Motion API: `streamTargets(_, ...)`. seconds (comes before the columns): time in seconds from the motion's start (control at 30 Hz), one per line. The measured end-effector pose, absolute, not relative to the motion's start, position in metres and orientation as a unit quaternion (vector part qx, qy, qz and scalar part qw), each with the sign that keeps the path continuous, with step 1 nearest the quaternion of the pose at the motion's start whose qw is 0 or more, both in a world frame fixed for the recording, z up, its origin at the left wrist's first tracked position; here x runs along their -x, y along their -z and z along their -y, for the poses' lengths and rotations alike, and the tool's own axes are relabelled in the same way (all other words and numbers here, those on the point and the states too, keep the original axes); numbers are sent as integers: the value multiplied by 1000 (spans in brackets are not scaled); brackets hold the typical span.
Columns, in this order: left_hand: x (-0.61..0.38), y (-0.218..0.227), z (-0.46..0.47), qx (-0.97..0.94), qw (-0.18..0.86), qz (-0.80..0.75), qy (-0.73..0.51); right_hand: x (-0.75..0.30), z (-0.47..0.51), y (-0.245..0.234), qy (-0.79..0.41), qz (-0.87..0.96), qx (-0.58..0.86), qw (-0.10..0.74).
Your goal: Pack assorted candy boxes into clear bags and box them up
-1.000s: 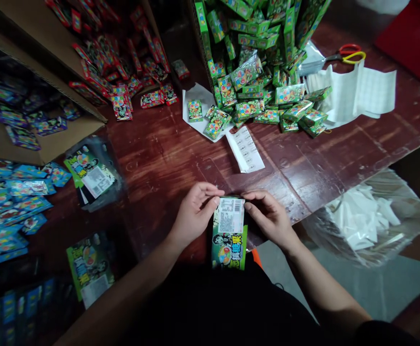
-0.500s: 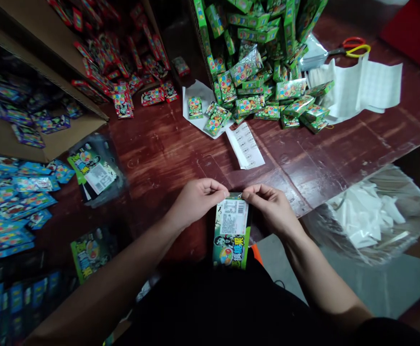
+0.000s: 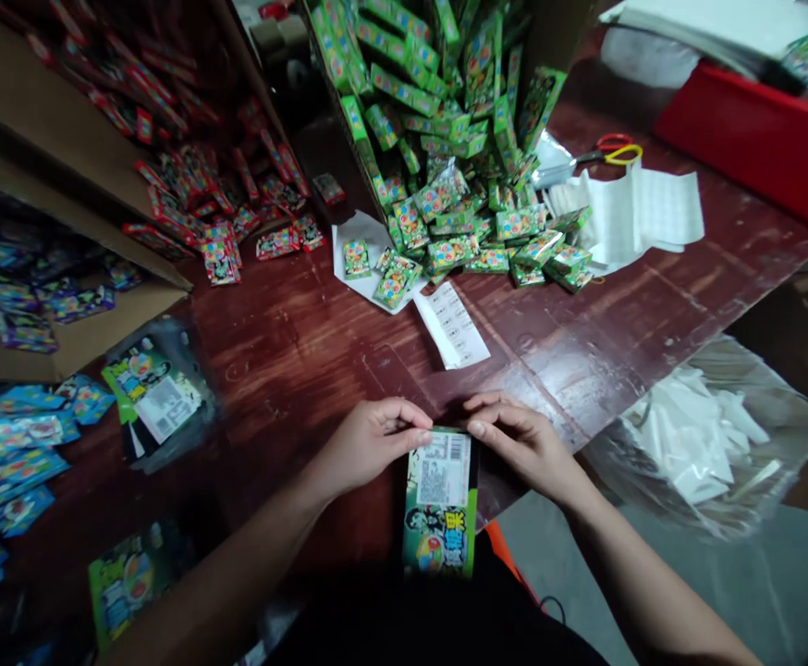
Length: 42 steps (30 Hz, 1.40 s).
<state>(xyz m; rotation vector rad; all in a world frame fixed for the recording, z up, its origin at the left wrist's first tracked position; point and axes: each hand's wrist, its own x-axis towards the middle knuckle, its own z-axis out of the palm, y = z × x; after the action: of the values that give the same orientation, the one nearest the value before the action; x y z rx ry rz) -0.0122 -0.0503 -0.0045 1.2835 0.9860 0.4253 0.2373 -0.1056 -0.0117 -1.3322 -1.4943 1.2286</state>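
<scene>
A green printed packet [image 3: 441, 504] with a white barcode label on its upper half hangs over the near edge of the dark red table [image 3: 293, 342]. My left hand [image 3: 369, 442] pinches the packet's top left corner, fingers curled. My right hand [image 3: 519, 442] pinches the top right corner in the same way. The packet's lower end points toward my body.
A heap of small green boxes [image 3: 446, 185] spills from a carton at the back centre. Red packets [image 3: 224, 203] fill a cardboard box at back left, blue packets [image 3: 8, 444] lie at left. A label strip [image 3: 452, 326], white label sheets [image 3: 632, 213], scissors [image 3: 602, 153] and a clear bag of white scraps [image 3: 702, 435] are around.
The camera has tilted, so everything sits lower in view. Both hands stay pinched on the packet's top edge, now slightly closer to the table's edge.
</scene>
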Motion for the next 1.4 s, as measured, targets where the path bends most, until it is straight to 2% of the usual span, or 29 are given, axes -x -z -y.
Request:
streamTargets(0.07,9,4,44,-615,634,-436,-171,-243,78,13,-372,609,583,388)
streamTargets(0.17,2,-1,35,-721,524,-433,-133,-250,24,16,-232,591,685,358)
streamTargets(0.33,-16,-10,10,-863,286,-387,-152,-249,-40,13,-180,603,752,198)
streamTargets(0.43,-30,-6,-19,-890,169,-390,-163,-241,-45,11,-160,616,751,174)
streamTargets(0.5,-39,1,-39,-901,134,-390,-138,-236,-40,13,-144,631,744,169)
streamTargets(0.63,-48,16,-60,-907,139,-384,-101,-233,-29,23,-106,678,705,178)
streamTargets(0.87,-50,16,-56,-891,196,-392,-117,-251,-16,42,-75,741,629,221)
streamTargets(1.1,-42,11,-40,-865,253,-410,-142,-278,-8,27,-75,666,639,378)
streamTargets(1.17,-27,1,-27,-862,237,-418,-163,-286,-2,16,-139,641,625,424)
streamTargets(1.27,1,-11,2,-845,209,-449,-205,-287,15,-1,-313,626,552,455)
streamTargets(1.4,27,-6,42,-808,300,-484,-150,-261,37,-15,-499,649,448,359)
